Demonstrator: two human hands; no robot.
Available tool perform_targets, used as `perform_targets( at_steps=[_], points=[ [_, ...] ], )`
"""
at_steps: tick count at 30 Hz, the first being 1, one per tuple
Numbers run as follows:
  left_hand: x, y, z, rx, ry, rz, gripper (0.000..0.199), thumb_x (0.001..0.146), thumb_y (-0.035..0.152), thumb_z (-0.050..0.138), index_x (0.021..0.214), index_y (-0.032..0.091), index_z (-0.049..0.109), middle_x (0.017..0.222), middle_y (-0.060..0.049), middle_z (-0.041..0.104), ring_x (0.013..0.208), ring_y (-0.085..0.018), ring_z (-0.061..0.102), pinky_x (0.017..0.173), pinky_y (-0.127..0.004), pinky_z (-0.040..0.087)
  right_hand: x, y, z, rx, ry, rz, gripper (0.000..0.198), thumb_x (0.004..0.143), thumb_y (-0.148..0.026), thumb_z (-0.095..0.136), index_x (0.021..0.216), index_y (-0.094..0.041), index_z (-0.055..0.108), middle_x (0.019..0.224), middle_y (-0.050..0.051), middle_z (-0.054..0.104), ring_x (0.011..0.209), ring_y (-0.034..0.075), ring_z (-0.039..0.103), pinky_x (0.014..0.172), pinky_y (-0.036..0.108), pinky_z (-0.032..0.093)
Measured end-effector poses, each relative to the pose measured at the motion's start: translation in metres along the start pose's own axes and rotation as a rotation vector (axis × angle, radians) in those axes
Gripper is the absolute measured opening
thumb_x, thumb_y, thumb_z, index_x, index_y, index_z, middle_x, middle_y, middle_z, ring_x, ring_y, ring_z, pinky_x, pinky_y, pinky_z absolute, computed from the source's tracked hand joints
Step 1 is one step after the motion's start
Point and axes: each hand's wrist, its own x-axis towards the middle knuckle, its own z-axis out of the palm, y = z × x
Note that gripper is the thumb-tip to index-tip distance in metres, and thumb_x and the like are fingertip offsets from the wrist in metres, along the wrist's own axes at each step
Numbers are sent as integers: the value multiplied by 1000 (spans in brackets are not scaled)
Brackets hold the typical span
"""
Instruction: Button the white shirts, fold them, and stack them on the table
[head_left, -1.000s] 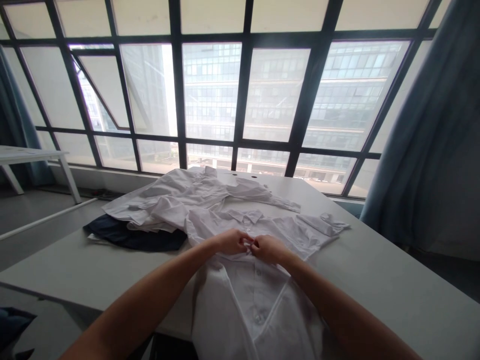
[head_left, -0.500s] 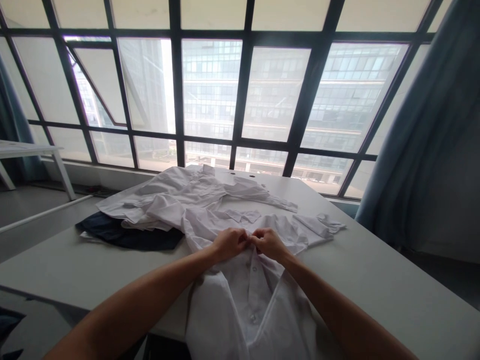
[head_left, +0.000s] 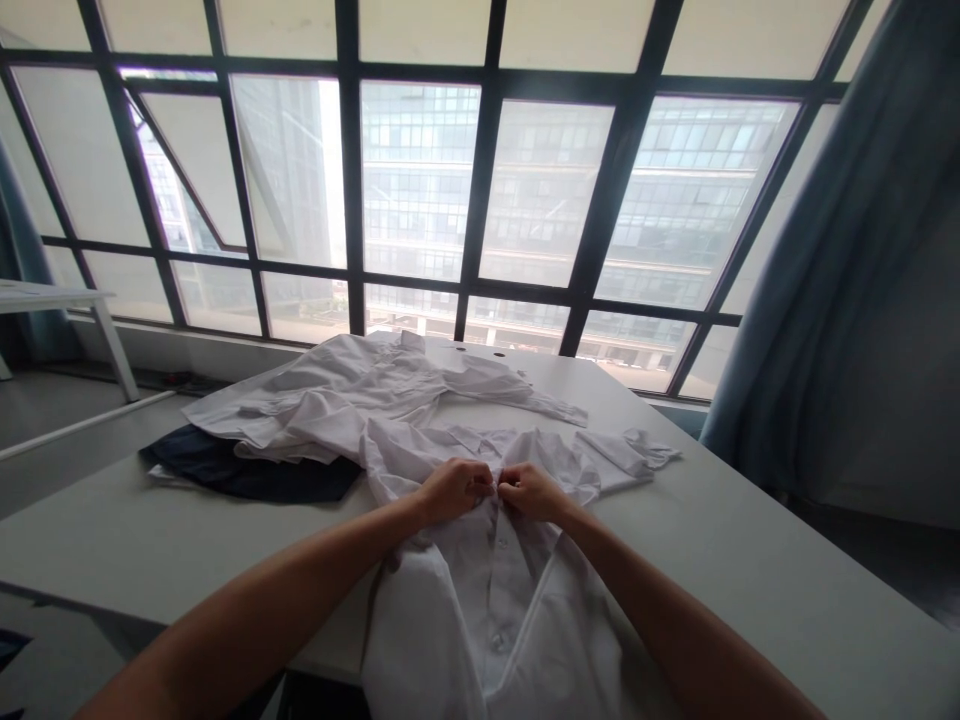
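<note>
A white button-up shirt [head_left: 470,570] lies in front of me, its collar toward the window and its lower part hanging over the near table edge. My left hand [head_left: 459,487] pinches the left side of its front placket just below the collar. Close beside it, my right hand [head_left: 531,491] pinches the other side of the front. A narrow gap separates the fingertips. Buttons show on the placket below the hands. Whatever lies between the fingers is too small to make out.
Another white shirt [head_left: 352,375] lies crumpled at the far left of the white table [head_left: 757,560]. Under it is a dark navy garment [head_left: 255,468]. A second white table [head_left: 56,297] stands at left. A blue curtain [head_left: 787,300] hangs at right by the window.
My hands, which were touching at the placket, have moved slightly apart. The view has shifted a little; both hands still grip the shirt front.
</note>
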Motion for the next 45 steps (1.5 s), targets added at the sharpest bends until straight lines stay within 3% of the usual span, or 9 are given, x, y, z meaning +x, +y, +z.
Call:
perform_targets(
  at_steps=[5, 8, 11, 14, 17, 27, 35, 40, 45],
  points=[
    [-5, 0, -24, 28, -203, -17, 7, 74, 20, 70, 73, 13, 71, 60, 3, 58, 57, -9, 47, 54, -19, 34, -10, -10, -31, -493, 133, 199, 15, 69, -22, 61, 56, -17, 66, 58, 5, 65, 58, 16, 59, 54, 24, 39],
    [-11, 6, -41, 18, -400, 2, 9, 73, 21, 72, 74, 13, 71, 60, 3, 59, 56, -8, 47, 53, -18, 35, -21, -18, -52, -587, -48, 409, 15, 68, -21, 63, 54, -17, 65, 59, 8, 66, 57, 18, 61, 55, 26, 41],
    [-14, 21, -49, -52, -633, 36, 15, 79, 28, 69, 76, 14, 72, 59, 3, 61, 54, -9, 51, 53, -18, 38, -27, -24, -56, -600, 18, 297, 9, 71, -20, 63, 67, -18, 70, 69, 7, 70, 65, 20, 64, 62, 28, 44],
    [-11, 30, -47, 72, -406, 114, 29, 89, 36, 60, 74, 15, 72, 64, 0, 65, 59, -10, 55, 59, -20, 42, -25, -29, -40, -500, 287, -102, 17, 83, -23, 57, 90, -20, 73, 95, 8, 72, 90, 21, 65, 79, 29, 46],
    [-7, 20, -44, 318, -38, 136, 20, 90, 33, 60, 90, 18, 73, 92, -6, 70, 87, -19, 63, 82, -27, 46, -15, -28, -20, -417, 200, -296, 21, 88, -22, 53, 95, -20, 74, 101, 8, 72, 96, 19, 64, 86, 28, 45],
    [0, -24, -51, 579, -21, -214, 21, 85, 20, 59, 100, 17, 74, 113, -14, 64, 111, -30, 59, 88, -37, 50, 2, 8, -37, -648, 48, 303, 31, 80, -26, 62, 109, -18, 71, 108, 16, 72, 101, 28, 67, 79, 33, 48],
    [6, -9, -44, 458, 134, -217, 20, 88, 27, 57, 97, 19, 73, 100, -8, 69, 88, -23, 67, 79, -30, 48, 11, 11, -25, -548, 205, 97, 34, 89, -31, 54, 119, -25, 68, 106, 10, 75, 100, 23, 68, 83, 30, 47],
    [11, -33, -46, 302, 120, -517, 34, 90, 41, 57, 107, 14, 67, 91, -12, 72, 89, -25, 67, 76, -30, 46, 17, 6, -28, 51, 409, -50, 33, 88, -38, 52, 101, -15, 72, 80, 9, 74, 67, 19, 67, 63, 28, 49],
    [22, -52, -48, 134, 59, -608, 51, 96, 49, 41, 69, 14, 67, 67, -10, 67, 69, -21, 64, 68, -30, 44, 0, -15, -32, 455, 430, -295, 42, 75, -56, 65, 71, -15, 70, 73, 8, 71, 65, 18, 63, 62, 28, 50]
  ],
)
